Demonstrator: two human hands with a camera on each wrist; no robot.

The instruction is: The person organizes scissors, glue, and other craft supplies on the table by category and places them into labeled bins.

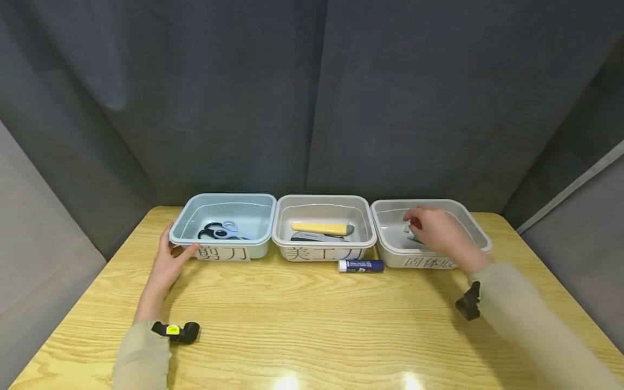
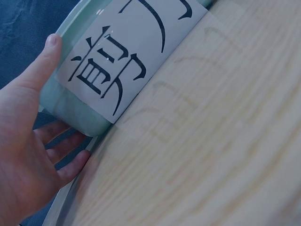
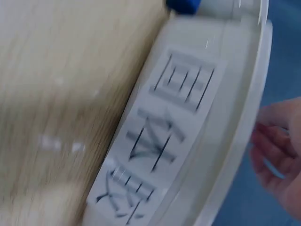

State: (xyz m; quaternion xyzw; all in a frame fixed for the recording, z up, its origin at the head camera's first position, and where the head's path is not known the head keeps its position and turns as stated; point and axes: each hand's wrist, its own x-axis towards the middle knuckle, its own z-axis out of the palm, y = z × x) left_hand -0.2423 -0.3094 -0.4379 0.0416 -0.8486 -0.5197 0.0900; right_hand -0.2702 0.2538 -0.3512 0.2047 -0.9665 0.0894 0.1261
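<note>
My left hand (image 1: 168, 262) grips the front left corner of the light blue bin (image 1: 263, 249), thumb at the front rim and fingers round the side. Two pairs of scissors (image 1: 224, 231) lie inside that bin. Over the grey-white right bin (image 1: 480, 236) hovers my right hand (image 1: 439, 230), its fingers loosely bent, with nothing visible between them in the right wrist view (image 3: 280, 146). Below those fingertips, a small white and green object (image 1: 413, 238) shows in the bin, partly hidden by the hand. A blue glue stick (image 1: 363, 266) with a white cap lies on the table before the bins.
Between the two outer bins stands a grey-white middle bin (image 1: 287, 246) holding a yellow utility knife (image 1: 319, 228) and a grey utility knife (image 1: 312, 237). Paper labels with Chinese characters are on the bin fronts. A dark curtain (image 1: 312, 97) hangs behind the wooden table (image 1: 292, 319).
</note>
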